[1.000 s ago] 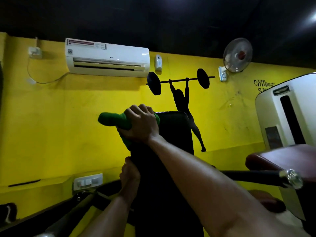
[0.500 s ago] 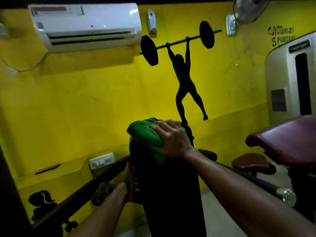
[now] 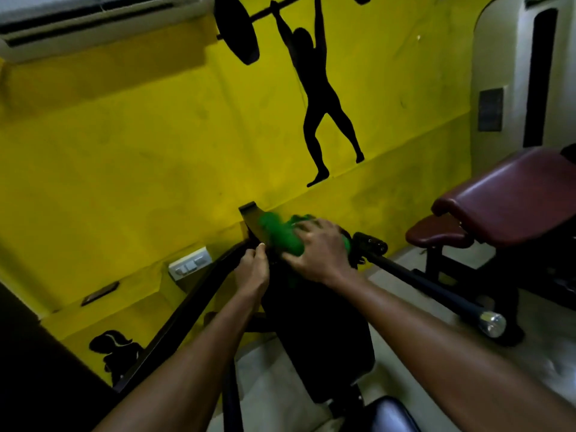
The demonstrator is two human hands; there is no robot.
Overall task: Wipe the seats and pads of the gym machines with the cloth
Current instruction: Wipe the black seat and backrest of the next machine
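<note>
A white air conditioner (image 3: 93, 23) hangs at the top left of the yellow wall (image 3: 124, 151). Low on that wall are a black painted head with a ponytail (image 3: 115, 347) and, higher and further right, a white switch plate (image 3: 190, 265). A black frame bar (image 3: 187, 307) slants up past the plate towards the machine I am leaning over.

My left hand (image 3: 254, 269) grips the left edge of the black back pad (image 3: 311, 322) near its top, fingers curled round the edge and thumb up against it. Just to its right the green cloth (image 3: 280, 235) lies bunched across the top of the pad, its left end smeared by blur. My right hand (image 3: 318, 251) covers the cloth's right half, fingers curved over the bunch and thumb tucked in at its lower edge, clamping it against the pad. The two hands sit close together without touching. Below the pad, at the bottom edge, is the rounded front of a black seat (image 3: 386, 416).

On the wall above my hands a black weightlifter silhouette (image 3: 318, 98) holds a barbell overhead. To the right a black bar with a chrome end cap (image 3: 492, 324) juts towards me. Beyond it stands a bench with a tilted maroon pad (image 3: 514, 194) and a smaller maroon seat (image 3: 436, 232) below it, and a white machine shroud (image 3: 505, 57) fills the upper right corner.
</note>
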